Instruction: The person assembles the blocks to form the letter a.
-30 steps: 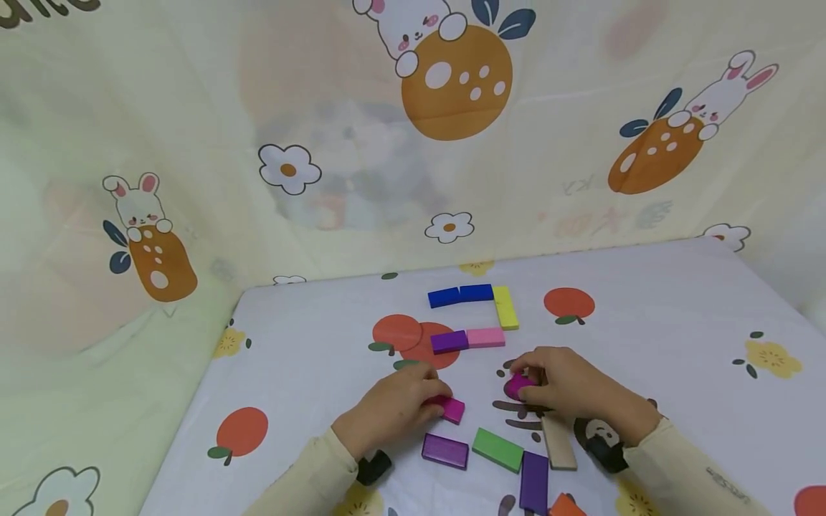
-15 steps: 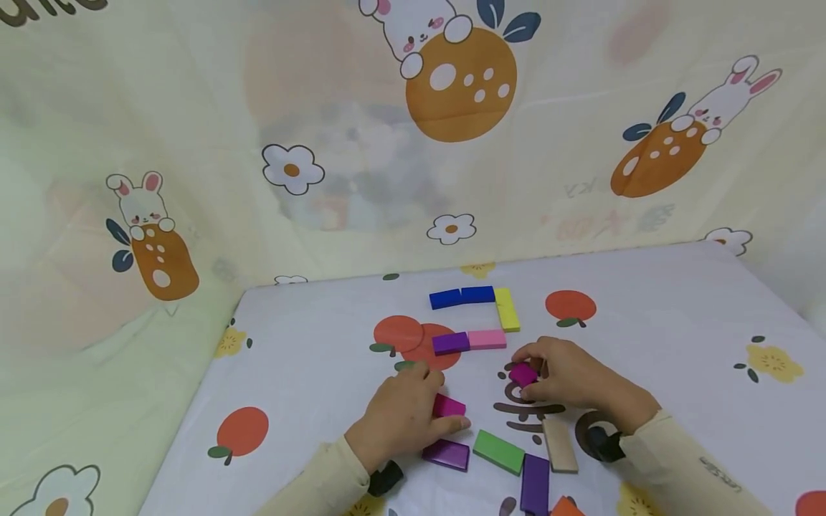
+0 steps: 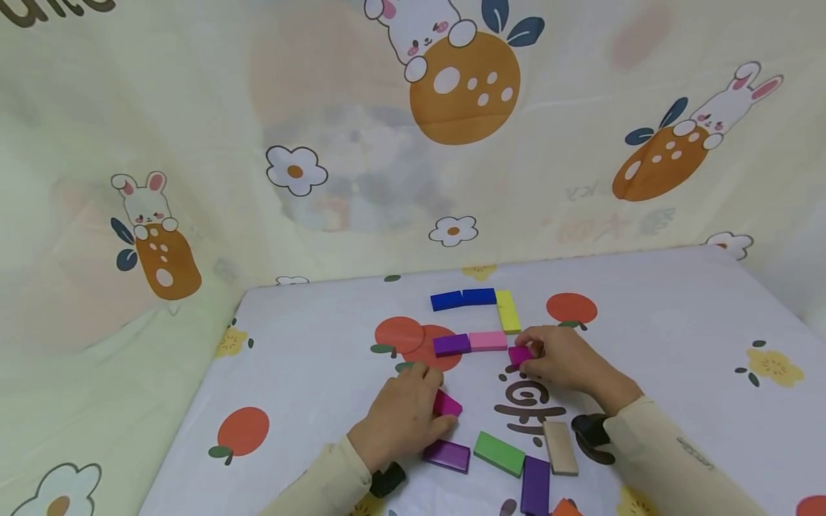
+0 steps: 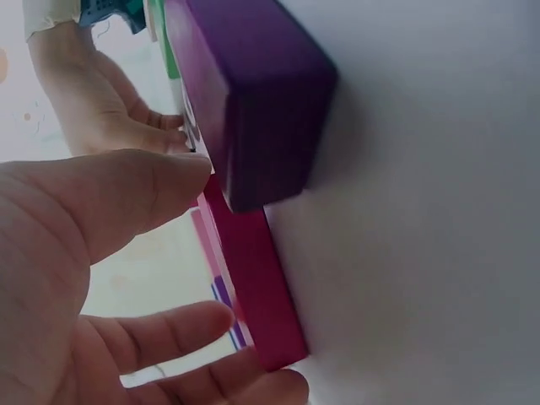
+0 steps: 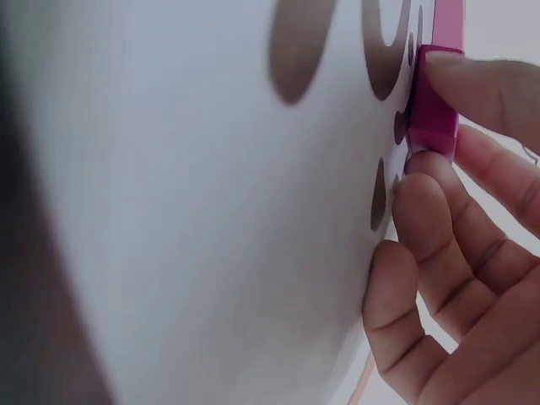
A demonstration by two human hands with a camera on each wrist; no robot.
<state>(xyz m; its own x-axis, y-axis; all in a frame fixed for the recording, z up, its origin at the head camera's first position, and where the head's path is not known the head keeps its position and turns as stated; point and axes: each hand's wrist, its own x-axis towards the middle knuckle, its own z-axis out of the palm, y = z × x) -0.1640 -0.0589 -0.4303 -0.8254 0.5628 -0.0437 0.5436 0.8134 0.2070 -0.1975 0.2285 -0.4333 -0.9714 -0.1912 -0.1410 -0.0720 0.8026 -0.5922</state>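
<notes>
My right hand (image 3: 568, 358) pinches a small magenta block (image 3: 519, 355) between thumb and fingers, right beside the end of the pink block (image 3: 487, 341). In the right wrist view the thumb lies over that magenta block (image 5: 434, 101), which overlaps the pink one. My left hand (image 3: 401, 410) spans another magenta block (image 3: 447, 403) lying on the cloth, partly covered by the hand. Seen from the left wrist, the thumb is at the near end of this magenta block (image 4: 257, 287) and fingers reach its far end. A purple block (image 4: 270, 93) stands close by the thumb.
Farther back, two blue blocks (image 3: 463, 299), a yellow block (image 3: 508, 312) and a violet block (image 3: 452, 345) form a line with the pink one. Nearer lie a green block (image 3: 499, 453), a dark purple block (image 3: 535, 485), a beige block (image 3: 560, 448) and an orange one (image 3: 566, 508).
My right hand has carried its magenta block away from me, up to the pink block. The left thumb spread out, then drew in towards the other magenta block, which has turned slightly.
</notes>
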